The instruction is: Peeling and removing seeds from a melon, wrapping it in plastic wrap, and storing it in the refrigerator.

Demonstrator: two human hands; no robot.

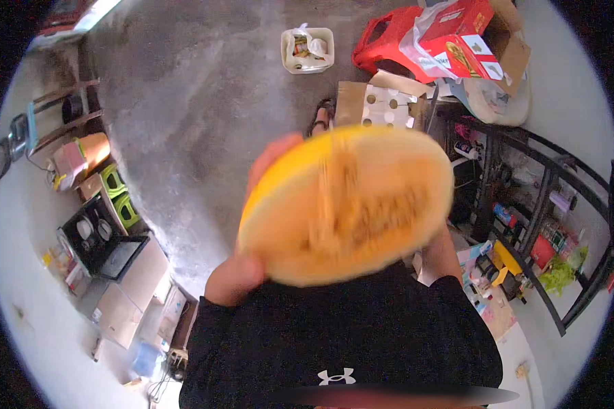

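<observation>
Held up in front of my chest is a halved melon [389, 170] with yellow rind, its cut face showing pale orange flesh and a cluster of seeds in the hollow. It is slightly blurred and tilted. My left hand [235, 276] grips its left end, with the thumb at the lower edge of the cut and fingers round the rind at the upper left. At the lower right end, my right hand [441, 251] goes behind the melon. The melon hides that hand's fingers.
A white bin [286, 63] with rubbish stands on the concrete floor ahead. Right of it are a red plastic stool [376, 42], a red carton [457, 27] and an open cardboard box [350, 102]. A black metal rack [535, 187] lines the right; cabinets [119, 317] line the left.
</observation>
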